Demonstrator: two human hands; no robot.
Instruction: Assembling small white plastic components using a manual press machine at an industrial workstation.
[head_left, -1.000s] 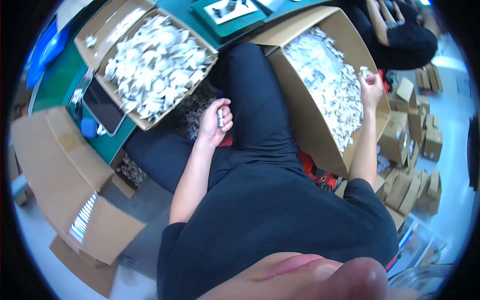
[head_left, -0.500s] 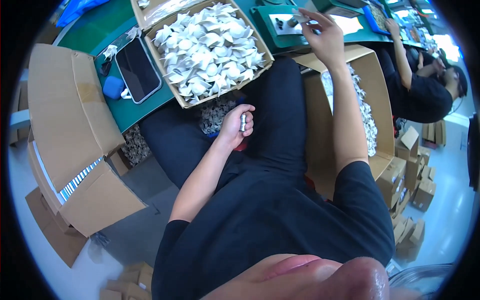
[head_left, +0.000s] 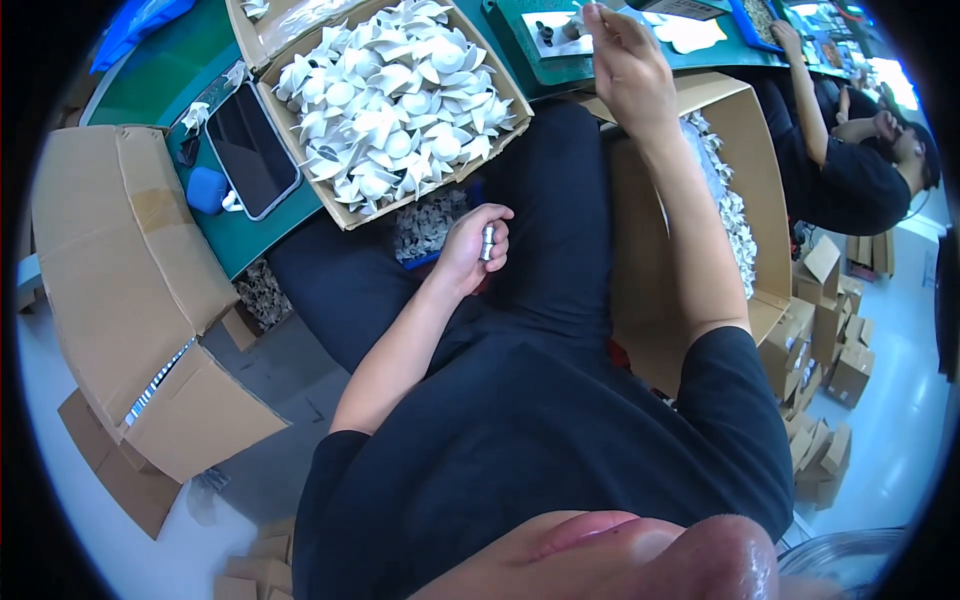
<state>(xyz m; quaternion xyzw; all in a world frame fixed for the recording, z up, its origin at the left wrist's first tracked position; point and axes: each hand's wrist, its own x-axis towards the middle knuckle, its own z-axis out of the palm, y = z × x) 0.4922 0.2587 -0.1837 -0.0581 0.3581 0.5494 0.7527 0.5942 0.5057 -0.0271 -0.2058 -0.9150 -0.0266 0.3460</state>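
Observation:
My left hand [head_left: 470,252] is closed over my lap, its fingers wrapped round a small silver metal cylinder [head_left: 487,242] that shows between them. My right hand [head_left: 637,85] reaches over the bench at the far right, thumb and fingers pressed together at a machine fixture [head_left: 560,35] with a pale plate and dark round fittings. What the fingertips hold, if anything, is too small and partly hidden. Between the hands and to the left, an open cardboard box [head_left: 520,125] is heaped with white plastic finned parts [head_left: 400,100], like small fan impellers.
A phone [head_left: 253,150] and a blue earphone case [head_left: 207,190] lie on the green bench [head_left: 245,240]. Below my right arm stands an open carton [head_left: 745,150] with more white parts. Another carton [head_left: 120,220] is at left. A co-worker [head_left: 860,190] sits at far right.
My right hand has turned and its fingers have drawn together at the fixture. The left hand keeps its grip on the cylinder. The view has shifted slightly.

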